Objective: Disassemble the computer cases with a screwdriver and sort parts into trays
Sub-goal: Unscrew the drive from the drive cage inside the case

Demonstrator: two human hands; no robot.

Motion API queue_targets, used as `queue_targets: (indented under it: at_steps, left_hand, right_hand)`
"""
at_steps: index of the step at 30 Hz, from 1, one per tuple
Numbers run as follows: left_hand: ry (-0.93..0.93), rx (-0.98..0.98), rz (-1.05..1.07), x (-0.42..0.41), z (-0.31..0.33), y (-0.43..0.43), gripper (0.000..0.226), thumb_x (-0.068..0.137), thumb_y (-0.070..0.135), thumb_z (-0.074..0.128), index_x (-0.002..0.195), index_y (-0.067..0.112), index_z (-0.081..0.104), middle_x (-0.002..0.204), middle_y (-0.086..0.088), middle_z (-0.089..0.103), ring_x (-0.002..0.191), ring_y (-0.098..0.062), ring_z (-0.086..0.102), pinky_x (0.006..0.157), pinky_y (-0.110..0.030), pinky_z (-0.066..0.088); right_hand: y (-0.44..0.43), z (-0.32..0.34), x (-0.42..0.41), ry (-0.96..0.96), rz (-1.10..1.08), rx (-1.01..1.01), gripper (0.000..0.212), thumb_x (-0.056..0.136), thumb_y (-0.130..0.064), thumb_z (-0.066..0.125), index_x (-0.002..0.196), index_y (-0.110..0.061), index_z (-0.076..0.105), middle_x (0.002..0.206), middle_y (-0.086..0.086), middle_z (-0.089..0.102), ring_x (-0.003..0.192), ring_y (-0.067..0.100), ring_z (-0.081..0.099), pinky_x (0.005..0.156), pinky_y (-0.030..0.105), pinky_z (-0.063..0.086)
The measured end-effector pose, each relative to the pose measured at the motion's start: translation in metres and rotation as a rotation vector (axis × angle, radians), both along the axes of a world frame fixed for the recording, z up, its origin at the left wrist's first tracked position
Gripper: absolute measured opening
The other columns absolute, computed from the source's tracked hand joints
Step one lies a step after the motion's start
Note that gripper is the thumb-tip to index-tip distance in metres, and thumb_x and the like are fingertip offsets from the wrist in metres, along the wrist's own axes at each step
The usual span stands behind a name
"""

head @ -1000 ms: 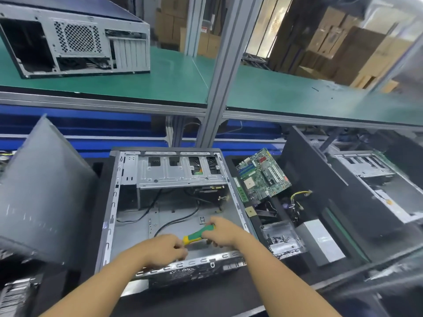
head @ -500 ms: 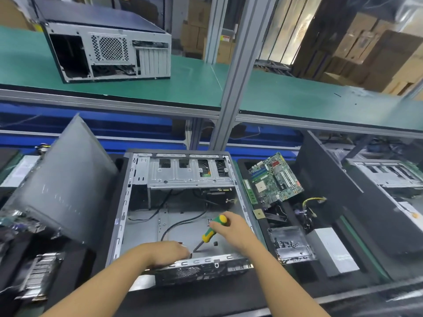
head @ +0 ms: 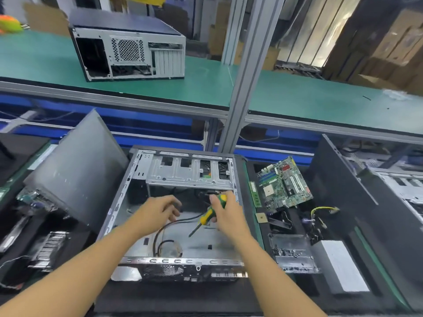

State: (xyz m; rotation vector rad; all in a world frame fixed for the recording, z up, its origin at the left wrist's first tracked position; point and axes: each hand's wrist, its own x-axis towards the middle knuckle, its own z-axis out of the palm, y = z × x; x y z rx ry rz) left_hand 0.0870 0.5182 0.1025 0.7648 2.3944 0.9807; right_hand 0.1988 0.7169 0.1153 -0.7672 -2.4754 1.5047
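Head view: right hand (head: 229, 216) holds screwdriver (head: 207, 219) between case (head: 119, 202) walls.

Motherboard (head: 283, 183) right of open case (head: 128, 188), second case (head: 128, 44) on shelf (head: 206, 85) behind

Aluminium post (head: 247, 88): upright at mid-view, rising past the shelf edge.
Green shelf (head: 297, 94): extends left and right of the post.
Cardboard boxes (head: 389, 46): stacked behind, right of the post.
Blue rail (head: 148, 124): low, left of the post.
Orange-yellow object (head: 9, 24): far left of the post, blurred.
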Motion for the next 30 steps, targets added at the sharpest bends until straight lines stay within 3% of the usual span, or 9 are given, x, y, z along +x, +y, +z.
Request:
queue_targets:
  at_steps: [2,3,6,10,13,18,20,30]
  left_hand:
    - [0.145,-0.013,0.009,-0.013,0.01,0.01,0.031,0.097,0.006,0.051,0.11,0.031,0.066,0.107,0.015,0.067,0.099,-0.001,0.063,0.087,-0.021,0.051]
    - [0.174,-0.004,0.013,-0.021,0.013,0.015,0.028,0.097,0.01,0.055,0.111,0.032,0.065,0.109,0.016,0.066,0.1,-0.001,0.062,0.091,-0.024,0.051]
    - [0.176,0.072,0.043,-0.047,0.025,0.033,0.018,0.098,0.025,0.059,0.112,0.036,0.06,0.101,0.018,0.068,0.088,-0.002,0.063,0.085,-0.028,0.054]
    - [0.231,0.042,-0.017,-0.083,0.029,0.064,0.03,0.097,0.019,0.058,0.126,0.024,0.061,0.128,0.009,0.06,0.117,-0.009,0.056,0.1,-0.024,0.041]
    - [0.184,0.007,-0.07,-0.105,0.027,0.088,0.038,0.098,0.016,0.053,0.135,0.018,0.058,0.138,0.001,0.057,0.124,-0.016,0.055,0.107,-0.03,0.041]
    - [0.141,0.026,-0.122,-0.124,0.013,0.113,0.033,0.101,0.012,0.05,0.131,0.017,0.064,0.125,-0.001,0.065,0.106,-0.018,0.063,0.092,-0.028,0.049]
    - [0.14,0.022,-0.131,-0.128,0.006,0.118,0.032,0.101,0.009,0.049,0.127,0.018,0.066,0.12,-0.002,0.068,0.105,-0.019,0.063,0.093,-0.032,0.05]
    - [0.28,0.034,-0.109,-0.13,-0.013,0.125,0.02,0.097,0.023,0.06,0.112,0.029,0.072,0.104,0.007,0.067,0.103,-0.017,0.057,0.093,-0.039,0.047]
  right_hand:
    - [0.009,0.02,-0.015,0.112,-0.016,0.006,0.021,0.1,-0.047,0.052,0.094,-0.028,0.045,0.08,0.007,0.067,0.056,0.021,0.067,0.048,0.037,0.054]
    - [0.015,0.031,-0.025,0.17,-0.027,0.014,0.017,0.1,-0.045,0.053,0.094,-0.031,0.045,0.078,0.008,0.066,0.053,0.021,0.064,0.047,0.04,0.055]
    - [0.032,0.065,-0.059,0.25,-0.047,0.048,0.019,0.099,-0.043,0.057,0.097,-0.03,0.042,0.079,0.009,0.063,0.057,0.023,0.063,0.055,0.049,0.058]
    - [0.049,0.087,-0.104,0.208,-0.065,0.153,0.029,0.098,-0.033,0.061,0.108,-0.023,0.035,0.088,0.009,0.06,0.071,0.028,0.063,0.064,0.05,0.056]
    - [0.051,0.087,-0.127,0.209,-0.079,0.219,0.029,0.099,-0.03,0.06,0.108,-0.025,0.033,0.086,0.007,0.06,0.068,0.023,0.06,0.062,0.044,0.053]
    - [0.05,0.073,-0.144,0.163,-0.078,0.279,0.029,0.1,-0.03,0.059,0.109,-0.023,0.033,0.081,0.003,0.057,0.062,0.017,0.054,0.054,0.035,0.045]
    - [0.051,0.069,-0.146,0.146,-0.079,0.304,0.028,0.1,-0.03,0.059,0.11,-0.022,0.034,0.08,-0.001,0.055,0.062,0.011,0.052,0.052,0.028,0.04]
    - [0.054,0.068,-0.148,0.125,-0.049,0.34,0.031,0.099,-0.032,0.06,0.114,-0.024,0.035,0.081,-0.005,0.057,0.064,0.007,0.056,0.052,0.02,0.037]
